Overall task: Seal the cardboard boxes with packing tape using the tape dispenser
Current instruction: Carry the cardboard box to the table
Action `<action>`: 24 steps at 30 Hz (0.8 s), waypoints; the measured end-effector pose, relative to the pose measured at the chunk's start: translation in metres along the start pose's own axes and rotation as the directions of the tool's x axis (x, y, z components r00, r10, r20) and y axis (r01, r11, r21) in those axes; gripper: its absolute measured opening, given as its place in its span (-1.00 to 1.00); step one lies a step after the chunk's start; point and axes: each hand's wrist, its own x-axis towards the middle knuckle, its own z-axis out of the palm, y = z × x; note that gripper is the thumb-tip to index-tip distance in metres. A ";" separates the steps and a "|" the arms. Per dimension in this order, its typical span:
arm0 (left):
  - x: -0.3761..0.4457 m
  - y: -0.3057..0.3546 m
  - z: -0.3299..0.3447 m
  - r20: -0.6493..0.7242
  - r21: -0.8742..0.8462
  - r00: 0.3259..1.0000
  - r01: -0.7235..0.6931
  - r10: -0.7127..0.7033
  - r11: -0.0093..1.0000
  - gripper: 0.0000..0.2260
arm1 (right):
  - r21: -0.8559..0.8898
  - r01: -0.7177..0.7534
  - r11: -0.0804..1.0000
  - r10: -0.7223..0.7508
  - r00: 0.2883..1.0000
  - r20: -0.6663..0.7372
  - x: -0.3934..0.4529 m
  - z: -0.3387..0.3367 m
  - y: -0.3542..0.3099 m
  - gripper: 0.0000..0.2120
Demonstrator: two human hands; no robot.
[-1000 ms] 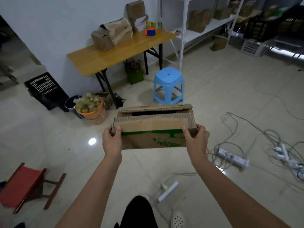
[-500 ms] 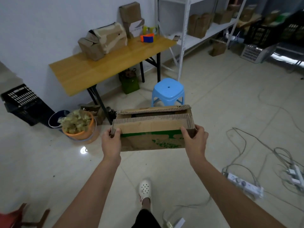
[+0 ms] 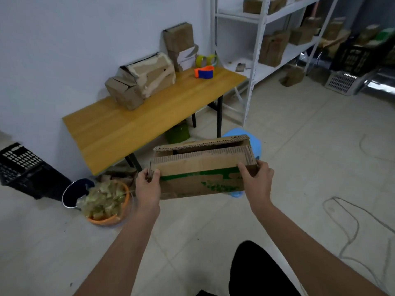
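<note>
We stand on a pale tiled floor (image 3: pixel 299 167) facing a white wall. A wooden bench (image 3: pixel 136 129) carries stacked cardboard boxes (image 3: pixel 141 82), two tape rolls (image 3: pixel 206 60) and an orange-and-blue tape dispenser (image 3: pixel 204 72) near its far end. We hold an unsealed cardboard box (image 3: pixel 203 169), flaps loose, in the air in front of the bench. Our left hand (image 3: pixel 148 189) grips its left end; our right hand (image 3: pixel 256 182) grips its right end, thumbs on the near face.
</note>
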 end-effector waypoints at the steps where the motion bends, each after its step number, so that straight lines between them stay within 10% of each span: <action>1: 0.016 0.004 0.003 -0.012 0.003 1.000 0.009 -0.009 1.000 -0.66 | -0.009 -0.006 1.000 0.006 1.000 0.013 0.013 0.013 -0.005 -0.42; 24: 0.356 0.126 0.252 -0.125 0.022 0.989 0.088 -0.084 0.996 -0.69 | -0.088 0.043 0.995 -0.026 0.982 0.186 0.449 0.218 -0.103 -0.41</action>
